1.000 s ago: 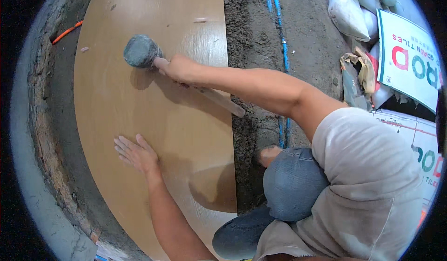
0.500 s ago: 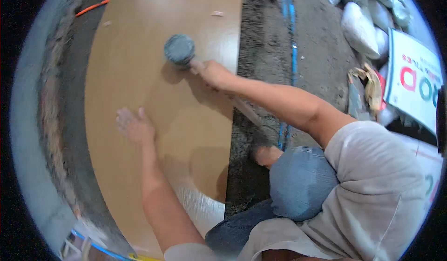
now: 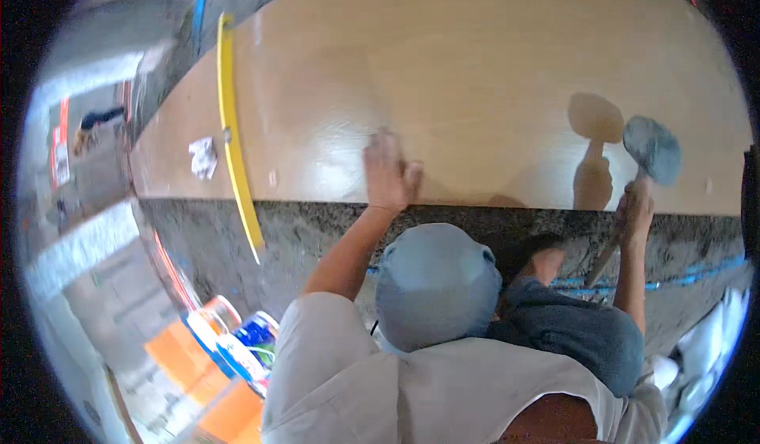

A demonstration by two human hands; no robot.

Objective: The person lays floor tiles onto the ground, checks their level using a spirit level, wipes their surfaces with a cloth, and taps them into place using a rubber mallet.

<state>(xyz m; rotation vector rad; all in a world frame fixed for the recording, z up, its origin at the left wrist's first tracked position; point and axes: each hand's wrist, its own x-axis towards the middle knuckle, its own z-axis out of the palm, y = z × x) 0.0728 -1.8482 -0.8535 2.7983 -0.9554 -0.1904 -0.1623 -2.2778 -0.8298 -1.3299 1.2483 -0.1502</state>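
Grey mallet [image 3: 652, 151] gripped in right hand [image 3: 636, 208], closed firmly round handle [image 3: 606, 256], head [image 3: 651, 145] raised beyond grip, likely for control. Left of grip, left hand [image 3: 391, 175] laid open on board [image 3: 483, 88], nothing held, seemingly for support.

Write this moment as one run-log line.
Left-hand grip: open, palm down on tan panel; Right-hand grip: closed around mallet, head raised; Yellow spirit level: across panel, overhanging near edge

Across the upper frame runs the panel [image 3: 491, 64]; a level [image 3: 229, 135] lies over its left end, paper wad [image 3: 203, 158] left of that, mallet [image 3: 652, 149] above its right end, containers [image 3: 257, 335] lower left.
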